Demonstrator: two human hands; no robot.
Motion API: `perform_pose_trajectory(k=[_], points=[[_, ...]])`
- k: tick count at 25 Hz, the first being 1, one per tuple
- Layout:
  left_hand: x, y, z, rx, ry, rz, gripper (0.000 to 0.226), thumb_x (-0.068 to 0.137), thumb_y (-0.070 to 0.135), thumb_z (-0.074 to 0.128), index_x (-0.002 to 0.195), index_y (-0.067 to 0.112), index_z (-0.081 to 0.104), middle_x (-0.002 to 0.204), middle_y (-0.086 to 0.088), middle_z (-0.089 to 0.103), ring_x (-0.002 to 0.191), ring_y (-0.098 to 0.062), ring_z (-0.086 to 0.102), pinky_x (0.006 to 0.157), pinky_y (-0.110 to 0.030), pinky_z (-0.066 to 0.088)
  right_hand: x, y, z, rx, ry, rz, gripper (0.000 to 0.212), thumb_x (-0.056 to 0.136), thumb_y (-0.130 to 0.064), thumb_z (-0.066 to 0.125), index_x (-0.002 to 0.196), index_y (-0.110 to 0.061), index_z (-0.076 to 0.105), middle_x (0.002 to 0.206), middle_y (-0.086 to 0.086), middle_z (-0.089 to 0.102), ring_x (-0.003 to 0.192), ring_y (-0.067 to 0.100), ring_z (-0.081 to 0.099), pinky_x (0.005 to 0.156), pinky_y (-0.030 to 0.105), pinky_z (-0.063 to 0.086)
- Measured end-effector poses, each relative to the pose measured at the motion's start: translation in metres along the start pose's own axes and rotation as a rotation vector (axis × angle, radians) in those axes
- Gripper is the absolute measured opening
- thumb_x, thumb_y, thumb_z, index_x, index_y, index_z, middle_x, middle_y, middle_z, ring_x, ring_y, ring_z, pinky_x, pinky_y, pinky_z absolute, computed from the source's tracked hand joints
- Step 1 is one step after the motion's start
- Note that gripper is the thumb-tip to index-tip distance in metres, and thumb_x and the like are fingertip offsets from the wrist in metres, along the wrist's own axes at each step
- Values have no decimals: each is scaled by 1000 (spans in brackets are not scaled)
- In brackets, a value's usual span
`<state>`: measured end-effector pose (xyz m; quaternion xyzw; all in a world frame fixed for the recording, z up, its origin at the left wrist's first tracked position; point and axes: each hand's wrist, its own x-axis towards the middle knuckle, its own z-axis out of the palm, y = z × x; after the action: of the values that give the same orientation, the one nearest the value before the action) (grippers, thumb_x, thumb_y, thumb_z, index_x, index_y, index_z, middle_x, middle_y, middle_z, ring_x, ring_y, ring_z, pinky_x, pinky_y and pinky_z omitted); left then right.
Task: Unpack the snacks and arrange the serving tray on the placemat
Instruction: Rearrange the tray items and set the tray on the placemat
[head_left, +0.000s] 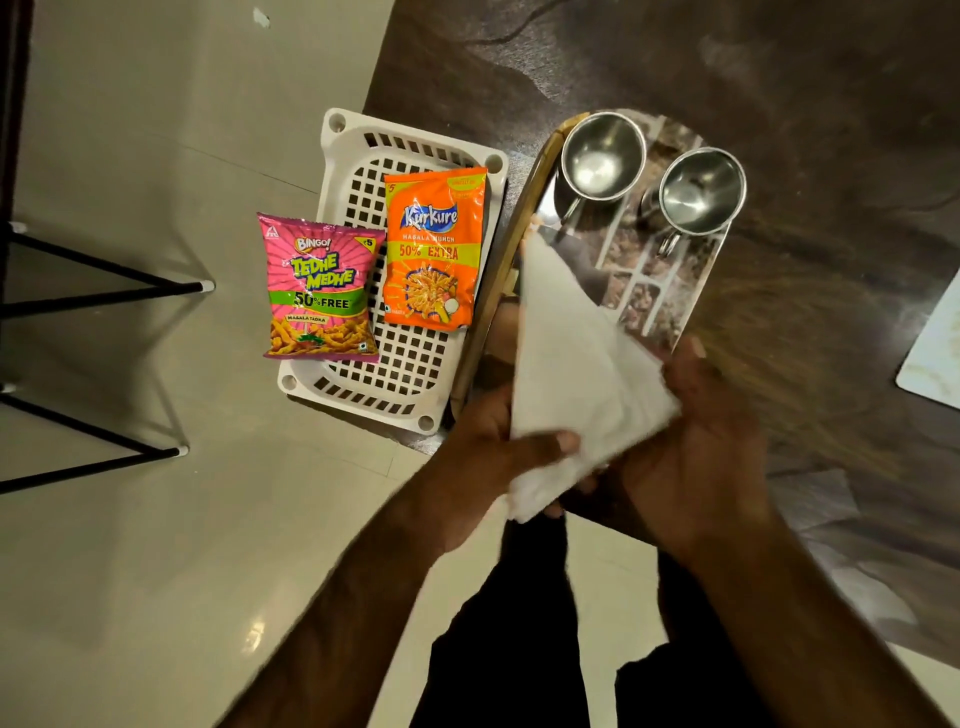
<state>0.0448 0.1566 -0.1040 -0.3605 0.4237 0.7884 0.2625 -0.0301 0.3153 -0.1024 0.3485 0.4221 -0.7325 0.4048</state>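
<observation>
Soft white, seemingly paper napkin between both hands.

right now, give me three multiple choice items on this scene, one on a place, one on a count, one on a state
1. Where does the orange snack packet lie?
A. in the white basket
B. on the tray
C. on the floor

2. How many steel cups stand on the steel tray?
A. one
B. two
C. three

3. What state is the white napkin in?
A. flat on the table
B. stuffed in a cup
C. held up in both hands

Answers: 1 A, it rests on the basket's grid beside the pink snack packet. 2 B, two cups show. 3 C, left hand and right hand grip it.
</observation>
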Motion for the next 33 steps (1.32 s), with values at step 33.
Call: perform_pose_trajectory(k=[33], points=[[-26,86,-103,1131,957,303,24,85,33,68,106,22,64,106,-5,68,85,-28,66,79,-43,55,7,2,-3,-1139,70,531,35,96,-42,75,81,-10,75,69,6,81,55,23,73,43,21,49]])
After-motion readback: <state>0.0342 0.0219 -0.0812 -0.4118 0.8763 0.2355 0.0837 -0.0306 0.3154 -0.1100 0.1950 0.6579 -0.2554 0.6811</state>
